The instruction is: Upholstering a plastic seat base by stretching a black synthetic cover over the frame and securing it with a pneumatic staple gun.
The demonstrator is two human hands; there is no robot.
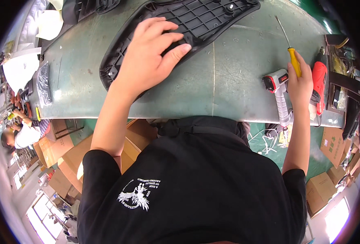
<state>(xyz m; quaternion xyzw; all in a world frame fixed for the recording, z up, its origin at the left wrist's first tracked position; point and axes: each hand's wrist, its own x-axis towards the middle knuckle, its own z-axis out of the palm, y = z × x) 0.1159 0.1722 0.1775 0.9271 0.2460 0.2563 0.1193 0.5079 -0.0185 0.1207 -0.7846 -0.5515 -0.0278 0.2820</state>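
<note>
A black plastic panel (200,20) with a ribbed grid back and a dark wrapped edge lies on the green bench. My left hand (149,53) rests on its near side, fingers bent but apart, the thumb over the near edge. At the right, my right hand (301,83) is closed round the yellow handle of a screwdriver (294,61). Its thin metal shaft slants up and left over the bench, touching nothing that I can see. Just left of that hand lies a grey and red staple gun (275,81), its handle toward me. Beyond the wrist is a red heat gun (319,79).
Bits like loose staples are scattered on the bench top (237,73). A plastic-wrapped dark piece (44,85) lies at the left end. Cardboard boxes (324,191) stand on the floor at both sides. Another person (27,134) is far off at the left.
</note>
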